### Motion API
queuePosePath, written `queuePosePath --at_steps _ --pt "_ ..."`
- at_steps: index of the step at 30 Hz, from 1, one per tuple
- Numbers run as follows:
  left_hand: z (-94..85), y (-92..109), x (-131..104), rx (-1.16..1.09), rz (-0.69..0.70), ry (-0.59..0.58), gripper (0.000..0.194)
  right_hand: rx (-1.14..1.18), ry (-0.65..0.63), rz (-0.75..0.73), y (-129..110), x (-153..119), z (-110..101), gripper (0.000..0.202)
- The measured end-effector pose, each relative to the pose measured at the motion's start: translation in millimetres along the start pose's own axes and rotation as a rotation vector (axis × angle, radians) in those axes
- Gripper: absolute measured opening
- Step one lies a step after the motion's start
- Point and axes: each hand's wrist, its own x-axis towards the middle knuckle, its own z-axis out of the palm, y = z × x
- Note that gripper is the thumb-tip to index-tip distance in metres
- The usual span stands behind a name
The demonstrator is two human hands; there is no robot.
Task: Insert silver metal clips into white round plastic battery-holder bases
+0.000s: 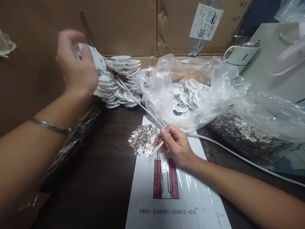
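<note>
My left hand (pixel 76 66) is raised at the upper left, slightly blurred, with its fingers and thumb around a white plastic disc (pixel 96 58) that has small holes. Beside and below it stand uneven stacks of similar white discs (pixel 111 84). In my right hand (pixel 177 144) is a thin wooden stick (pixel 156 148), pinched between thumb and fingers and slanting down to the left. The stick's lower tip is at the edge of a pile of small shiny metal pieces (pixel 143 138). That pile lies partly on a printed sheet (pixel 166 208) and partly on the dark table.
Behind my right hand, an open clear plastic bag (pixel 159 92) holds more white discs. Another bag of metal pieces (pixel 247 133) lies at the right. A white cable (pixel 221 144) crosses the table. Cardboard boxes (pixel 124 25) wall the back, and a white mug (pixel 241 55) stands back right.
</note>
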Motion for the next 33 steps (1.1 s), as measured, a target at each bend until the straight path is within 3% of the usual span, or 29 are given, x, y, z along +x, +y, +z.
queuePosePath --at_steps 2,5,8,13,16,18,21,24,26,28,31,33 --pt "-1.8 -3.2 10.8 0.266 0.027 0.0 0.034 -0.009 -0.004 0.004 -0.8 0.1 0.1 0.034" --pt "-3.8 -8.5 11.7 0.468 -0.121 -0.105 0.042 -0.01 -0.005 0.011 -1.6 -0.2 0.0 0.034" --pt "0.7 -18.4 3.0 0.429 -0.191 -0.292 0.035 -0.008 -0.018 0.017 -1.7 -0.2 -0.3 0.034" --pt "15.9 -31.3 -3.5 0.309 -0.291 -0.457 0.039 -0.025 -0.033 0.024 -1.8 0.1 -1.1 0.034" --pt "17.7 -30.7 -2.1 0.318 -0.273 -0.56 0.046 -0.037 -0.041 0.034 -2.2 0.6 -1.3 0.034" --pt "14.5 -25.6 -3.3 0.389 -0.188 -0.54 0.041 -0.057 -0.045 0.041 -2.8 1.2 -1.2 0.034" --pt "11.1 -6.0 -11.9 0.404 0.051 -0.33 0.026 -0.097 -0.061 0.039 -4.0 2.0 -0.9 0.035" --pt "21.6 34.2 -30.3 0.1 0.283 -0.265 0.014 -0.125 -0.066 0.009 -3.9 1.8 -0.7 0.039" --pt "38.4 69.4 -47.1 -0.195 0.424 -0.4 0.015 -0.114 -0.027 -0.035 -2.4 0.7 -0.9 0.044" --pt "60.3 102.7 -64.4 -0.335 0.537 -0.688 0.023 -0.081 0.033 -0.086 0.2 -1.0 -1.4 0.048" --pt "94.8 132.5 -84.8 -0.149 0.643 -0.886 0.039 -0.047 0.091 -0.14 4.2 -3.0 -2.5 0.05" --pt "115.2 135.7 -92.4 0.059 0.735 -0.914 0.042 -0.046 0.11 -0.159 5.8 -2.9 -3.1 0.05"
